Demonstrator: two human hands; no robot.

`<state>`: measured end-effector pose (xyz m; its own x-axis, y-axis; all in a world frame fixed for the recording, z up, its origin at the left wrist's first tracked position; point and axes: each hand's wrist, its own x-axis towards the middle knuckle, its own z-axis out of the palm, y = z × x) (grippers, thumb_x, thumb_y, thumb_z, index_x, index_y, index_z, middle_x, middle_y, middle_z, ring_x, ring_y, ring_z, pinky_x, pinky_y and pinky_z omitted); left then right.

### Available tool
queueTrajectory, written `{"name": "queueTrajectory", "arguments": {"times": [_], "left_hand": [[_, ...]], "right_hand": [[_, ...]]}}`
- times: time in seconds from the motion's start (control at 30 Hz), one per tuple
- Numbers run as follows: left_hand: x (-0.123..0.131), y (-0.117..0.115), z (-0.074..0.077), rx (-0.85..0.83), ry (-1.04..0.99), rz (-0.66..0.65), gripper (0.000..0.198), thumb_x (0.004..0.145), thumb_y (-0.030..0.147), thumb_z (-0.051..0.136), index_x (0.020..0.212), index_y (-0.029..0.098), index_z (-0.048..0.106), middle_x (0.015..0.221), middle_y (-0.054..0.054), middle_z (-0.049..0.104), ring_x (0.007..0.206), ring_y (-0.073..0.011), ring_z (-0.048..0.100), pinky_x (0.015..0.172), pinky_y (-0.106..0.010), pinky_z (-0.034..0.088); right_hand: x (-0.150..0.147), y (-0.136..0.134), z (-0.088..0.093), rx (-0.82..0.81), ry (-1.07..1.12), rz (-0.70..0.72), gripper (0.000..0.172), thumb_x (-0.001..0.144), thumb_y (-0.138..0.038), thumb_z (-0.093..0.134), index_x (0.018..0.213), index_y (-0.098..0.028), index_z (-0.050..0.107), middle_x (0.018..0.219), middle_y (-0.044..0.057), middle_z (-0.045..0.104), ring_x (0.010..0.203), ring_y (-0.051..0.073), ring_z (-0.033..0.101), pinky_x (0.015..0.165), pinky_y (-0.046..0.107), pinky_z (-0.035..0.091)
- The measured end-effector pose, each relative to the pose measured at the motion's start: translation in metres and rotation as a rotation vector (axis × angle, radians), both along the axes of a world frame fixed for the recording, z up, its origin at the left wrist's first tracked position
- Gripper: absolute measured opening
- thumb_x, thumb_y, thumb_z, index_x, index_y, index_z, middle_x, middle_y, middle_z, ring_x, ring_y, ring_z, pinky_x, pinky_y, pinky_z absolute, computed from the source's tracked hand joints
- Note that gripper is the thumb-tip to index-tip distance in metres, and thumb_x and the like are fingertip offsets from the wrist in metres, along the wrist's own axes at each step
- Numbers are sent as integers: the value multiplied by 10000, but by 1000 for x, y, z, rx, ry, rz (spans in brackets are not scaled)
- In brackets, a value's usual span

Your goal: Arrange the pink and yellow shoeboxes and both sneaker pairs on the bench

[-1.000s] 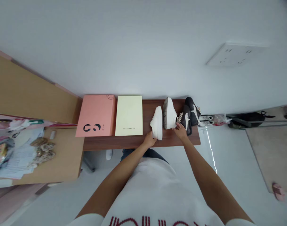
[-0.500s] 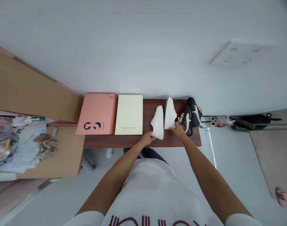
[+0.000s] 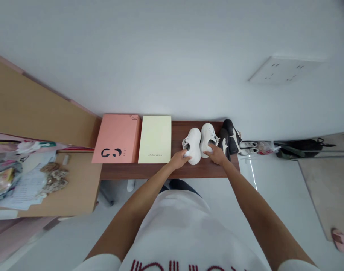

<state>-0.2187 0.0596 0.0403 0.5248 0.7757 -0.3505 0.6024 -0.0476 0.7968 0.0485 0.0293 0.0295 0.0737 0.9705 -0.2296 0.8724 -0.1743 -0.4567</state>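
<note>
My left hand [image 3: 181, 159] grips the heel of a white shoe [image 3: 194, 141], its thumb at the opening. Beside it, my right hand [image 3: 216, 153] holds the heel of a second white shoe [image 3: 207, 132], fingers over the collar. Both shoes point their toes toward the wall, close together over the brown shelf top [image 3: 177, 131]. A pair of dark shoes with pale trim [image 3: 233, 137] stands just right of them, partly hidden by the right-hand white shoe and my right hand.
Left of the shoes lie a pale yellow box [image 3: 155, 137] and a pink box [image 3: 115, 135]. A wooden desk [image 3: 78, 188] with papers stands further left. Beyond the right end are more shoes [image 3: 248, 148] and a black bag [image 3: 302, 147]. The wall [image 3: 160, 56] rises behind.
Both white shoes have turned from lying tilted on their sides to more upright, openings now showing. The right one has shifted slightly right, over part of the dark shoes.
</note>
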Motion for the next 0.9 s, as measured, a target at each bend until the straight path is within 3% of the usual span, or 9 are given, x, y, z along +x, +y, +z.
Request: {"name": "queueTrajectory", "arguments": {"times": [0.2,0.4,0.9], "left_hand": [[14,13,15,240,109,-194,225,992,340,510,1061,164,632,991,-103,696,1017,-262,639,928,-361,492],[19,20,19,348,327,-275,194,1010,251,478,1125,174,614,1200,-119,679,1156,-280,593,978,-378,482],[24,24,-11,337,415,-291,212,1002,173,467,1096,158,656,1094,-148,691,1149,-288,568,972,-393,467]], "right_hand": [[-5,-5,18,-57,-110,189,364,935,-337,603,1255,-167,632,1305,151,672,1189,280,636,992,379,501],[-24,6,33,-192,-231,328,332,973,-343,548,1249,-175,626,1344,154,638,1192,297,614,949,373,494],[-53,17,25,-288,-274,321,237,979,-316,553,1180,-205,611,1236,134,676,1122,280,630,869,341,486]]}}
